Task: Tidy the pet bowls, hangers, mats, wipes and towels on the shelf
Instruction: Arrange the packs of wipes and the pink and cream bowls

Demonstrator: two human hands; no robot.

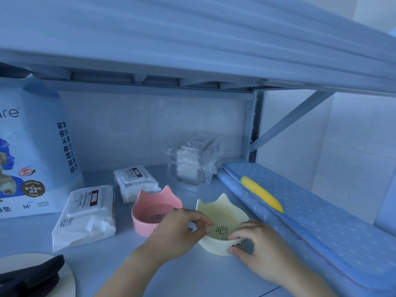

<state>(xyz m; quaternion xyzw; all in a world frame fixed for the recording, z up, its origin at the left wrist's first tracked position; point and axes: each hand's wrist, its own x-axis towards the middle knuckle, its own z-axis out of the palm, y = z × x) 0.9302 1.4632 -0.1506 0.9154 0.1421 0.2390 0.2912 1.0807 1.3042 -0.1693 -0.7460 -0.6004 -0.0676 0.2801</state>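
A cream cat-eared bowl [220, 213] with a paw print inside stands on the shelf [150, 264]. My right hand [257, 249] pinches its near rim, thumb outside and fingers over the edge. My left hand [177, 234] holds the bowl's left rim with curled fingers. A pink cat-eared bowl [150, 211] with a fishbone print stands right beside it on the left, partly hidden by my left hand. Two white wipe packs lie to the left, one near [85, 215] and one farther back [135, 181].
A large blue pad bag [36, 146] stands at far left. A plastic-wrapped item [192, 163] sits at the back. Blue dotted mats [310, 215] with a yellow strip [261, 194] lie along the right. Dark objects rest on a round plate [68, 279] at bottom left.
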